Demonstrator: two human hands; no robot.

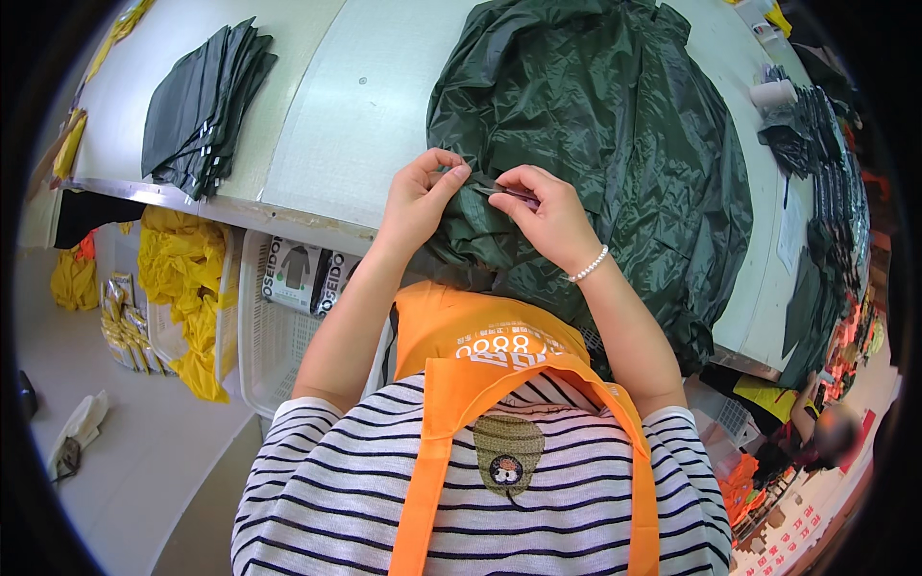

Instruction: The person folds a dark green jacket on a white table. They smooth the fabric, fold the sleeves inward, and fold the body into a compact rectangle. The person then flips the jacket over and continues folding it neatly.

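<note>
A dark green garment [615, 144] of thin, shiny fabric lies bunched over the table in front of me and hangs past its near edge. My left hand [419, 204] pinches the garment's left part between thumb and fingertips. Just right of it, my right hand [552, 219] is closed around small thread snips [517, 194]. Their narrow grey blades point left, close to my left fingertips and the pinched fabric. My fingers cover most of the handle. Whether the blades touch the fabric, I cannot tell.
A stack of folded dark green pieces [206, 110] lies on the table's left. Below the edge are yellow garments [182, 259] and a white crate [274, 350] holding packages [291, 272]. Dark packed pieces [828, 163] line the right; another person [802, 418] is at lower right.
</note>
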